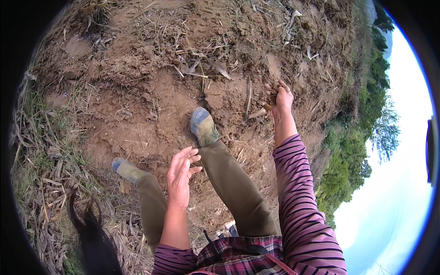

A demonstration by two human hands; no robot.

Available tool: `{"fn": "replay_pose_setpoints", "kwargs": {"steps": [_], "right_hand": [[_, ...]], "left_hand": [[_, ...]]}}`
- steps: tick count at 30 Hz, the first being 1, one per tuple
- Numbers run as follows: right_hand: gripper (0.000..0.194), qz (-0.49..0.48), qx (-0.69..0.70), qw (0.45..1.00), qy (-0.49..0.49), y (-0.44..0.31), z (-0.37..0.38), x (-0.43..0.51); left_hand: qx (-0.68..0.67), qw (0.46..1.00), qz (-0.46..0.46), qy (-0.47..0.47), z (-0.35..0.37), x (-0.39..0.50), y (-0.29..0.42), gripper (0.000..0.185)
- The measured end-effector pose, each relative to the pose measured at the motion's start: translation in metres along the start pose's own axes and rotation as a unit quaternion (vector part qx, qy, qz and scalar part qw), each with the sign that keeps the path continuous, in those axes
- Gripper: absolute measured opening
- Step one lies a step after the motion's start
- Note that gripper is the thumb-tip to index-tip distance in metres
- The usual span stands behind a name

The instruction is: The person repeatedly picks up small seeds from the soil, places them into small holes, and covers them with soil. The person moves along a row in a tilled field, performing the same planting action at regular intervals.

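My left hand [182, 173] hangs in front of my knees with its fingers half bent and apart. Nothing shows in it. Stretched out past my boots, my right hand [283, 98] has its thumb and fingers spread around something dark and brown, perhaps soil; whether it grips this is not plain. Just below its fingers is a small yellow-brown piece [266, 107], too small to name. Beside it lies a dry husk-like leaf [257, 113], and a thin dry stalk [249, 96] rests farther left. Reddish-brown soil [168, 99], rough and clumped, spreads below both hands.
My soled shoes [202, 123] stand on the soil. Dry stalks and grass [44, 192] cover the ground at the left. A plaid apron [240, 249] hangs at my waist. Dark hair [98, 244] falls into view at lower left. Green bushes [347, 161] edge the field at the right.
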State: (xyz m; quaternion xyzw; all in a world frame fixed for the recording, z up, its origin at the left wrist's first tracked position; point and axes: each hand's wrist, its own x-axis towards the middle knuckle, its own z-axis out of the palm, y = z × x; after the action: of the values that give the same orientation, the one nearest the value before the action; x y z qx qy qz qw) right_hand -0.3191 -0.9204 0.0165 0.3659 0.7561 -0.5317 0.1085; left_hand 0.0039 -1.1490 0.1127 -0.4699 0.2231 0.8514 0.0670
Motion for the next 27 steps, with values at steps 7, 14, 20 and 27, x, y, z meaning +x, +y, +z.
{"fn": "replay_pose_setpoints", "kwargs": {"steps": [7,14,20,27], "right_hand": [[0.047,-0.07,-0.273,0.958,0.045,-0.011,0.003,-0.007],[0.074,-0.191,-0.564,0.798,-0.09,0.102,0.063,-0.058],[0.087,-0.16,-0.644,0.747,-0.048,0.156,0.131,-0.087],[0.072,-0.252,-0.672,0.69,-0.095,0.165,0.105,-0.059]], "left_hand": [[0.007,1.0,-0.013,-0.002,0.002,-0.001,0.002,0.039],[0.009,1.0,-0.018,0.016,-0.001,-0.005,0.001,0.036],[0.018,1.0,-0.015,0.008,-0.011,-0.008,0.003,0.034],[0.01,0.999,-0.022,0.025,-0.028,-0.019,0.0,0.033]]}}
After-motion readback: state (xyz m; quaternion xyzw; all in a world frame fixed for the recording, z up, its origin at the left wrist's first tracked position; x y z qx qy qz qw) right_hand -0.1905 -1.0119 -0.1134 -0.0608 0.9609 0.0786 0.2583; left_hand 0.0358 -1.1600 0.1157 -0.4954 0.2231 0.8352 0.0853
